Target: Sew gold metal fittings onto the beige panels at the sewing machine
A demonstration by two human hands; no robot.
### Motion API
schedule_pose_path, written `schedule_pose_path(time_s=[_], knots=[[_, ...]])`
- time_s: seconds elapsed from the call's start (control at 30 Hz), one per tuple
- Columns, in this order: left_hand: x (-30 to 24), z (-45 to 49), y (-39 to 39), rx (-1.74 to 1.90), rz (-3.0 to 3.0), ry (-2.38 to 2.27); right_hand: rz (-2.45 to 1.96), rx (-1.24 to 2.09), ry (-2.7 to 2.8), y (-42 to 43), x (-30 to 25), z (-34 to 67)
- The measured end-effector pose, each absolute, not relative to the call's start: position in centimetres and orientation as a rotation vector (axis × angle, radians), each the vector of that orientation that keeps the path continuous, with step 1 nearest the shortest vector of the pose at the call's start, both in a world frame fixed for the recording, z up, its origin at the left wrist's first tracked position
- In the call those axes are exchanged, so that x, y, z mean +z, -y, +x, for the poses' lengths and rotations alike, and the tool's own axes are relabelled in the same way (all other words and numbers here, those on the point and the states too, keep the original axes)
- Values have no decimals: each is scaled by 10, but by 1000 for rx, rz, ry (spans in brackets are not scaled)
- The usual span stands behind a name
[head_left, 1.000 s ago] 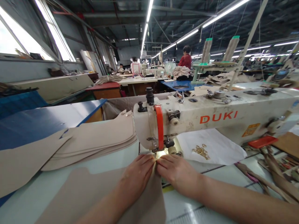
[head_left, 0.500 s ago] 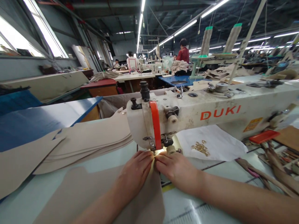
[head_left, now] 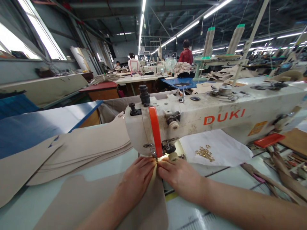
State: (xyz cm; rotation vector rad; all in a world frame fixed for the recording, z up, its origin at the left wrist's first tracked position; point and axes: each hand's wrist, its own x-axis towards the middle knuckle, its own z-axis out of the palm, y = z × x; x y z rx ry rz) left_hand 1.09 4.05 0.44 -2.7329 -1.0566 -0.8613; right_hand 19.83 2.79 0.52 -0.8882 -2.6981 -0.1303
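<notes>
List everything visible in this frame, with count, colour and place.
sewing machine: one, off-white, orange lettering, centre
fabric piece: one, beige, under both hands at the needle
stacked fabric pieces: several, beige, left of machine
metal rings: small pile, gold, on white sheet behind machine
white sheet: one, right of needle
thread cones: two, beige, green-topped, upper right
red tray: one, right
co-workers: several, far benches
left hand: flat on fabric
right hand: flat on fabric
</notes>
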Motion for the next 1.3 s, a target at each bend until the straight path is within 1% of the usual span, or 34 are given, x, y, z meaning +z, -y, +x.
schedule_pose_path(time_s=[0.27,0.37,0.5,0.7,0.87,1.3], knots=[[4,10,-39,-859,-2733,1106,-913,-154,2656,-27,2,198],[4,10,-36,-836,-2740,1114,-848,-170,2633,-23,4,200],[5,9,-30,-767,-2727,1105,-734,-145,2690,-19,6,203],[0,5,-24,-617,-2689,1112,-709,-130,2732,-17,9,204],[-3,4,-24,-576,-2715,1062,-713,-135,2748,-18,9,204],[0,4,-29,-691,-2672,1058,-688,-171,2729,-24,9,203]])
